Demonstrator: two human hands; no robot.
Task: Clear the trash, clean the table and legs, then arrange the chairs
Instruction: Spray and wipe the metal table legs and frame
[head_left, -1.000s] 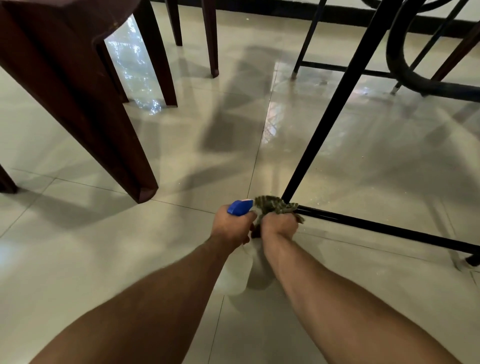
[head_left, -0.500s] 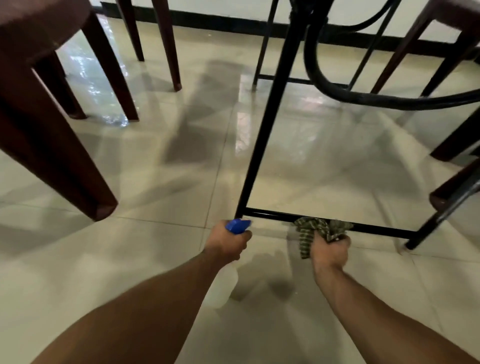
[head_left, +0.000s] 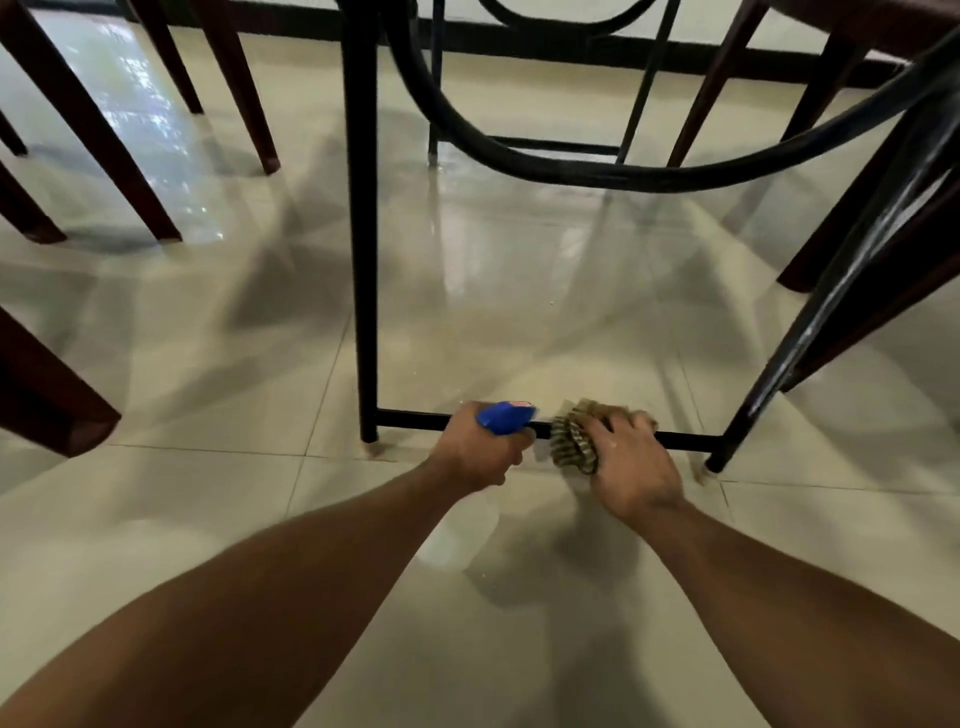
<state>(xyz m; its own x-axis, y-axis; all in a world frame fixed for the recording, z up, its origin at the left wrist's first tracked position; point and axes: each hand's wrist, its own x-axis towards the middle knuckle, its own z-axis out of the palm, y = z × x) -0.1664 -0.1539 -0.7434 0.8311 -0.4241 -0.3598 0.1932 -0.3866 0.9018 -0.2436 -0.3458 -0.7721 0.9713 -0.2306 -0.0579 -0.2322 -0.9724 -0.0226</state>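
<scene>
Observed low beneath the counter. The lower crossbar (head_left: 410, 418), a thin black metal tube, ran along the 9-to-3 o'clock line just above the floor (head_left: 208, 519). It joined an upright black counter leg (head_left: 358, 234) at its 9 o'clock end to a slanted glossy black leg (head_left: 831, 306) at its 3 o'clock end.

The left hand (head_left: 480, 449) was closed around the neck of the spray bottle (head_left: 506, 415). The bottle's blue plastic head sat at the crossbar, nozzle pointing toward 3 o'clock at the cloth (head_left: 571, 444). Its long axis ran from the head at 12 o'clock back to a pale translucent body at 6 o'clock, below the wrist and blurred.

The right hand (head_left: 631, 462) lay immediately at 3 o'clock of the left, fingers curled over the cloth and gripping it against the crossbar. The cloth was a bunched, ribbed-looking fabric in olive and tan; its pattern could not be made out.

The floor was glossy cream tile with thin grout lines, carrying reflections and shadows. A curved black tube (head_left: 571, 169) swept across at 12 o'clock. Dark brown tapered wooden chair legs (head_left: 83, 119) stood at 10 o'clock, and more showed at 2 o'clock.
</scene>
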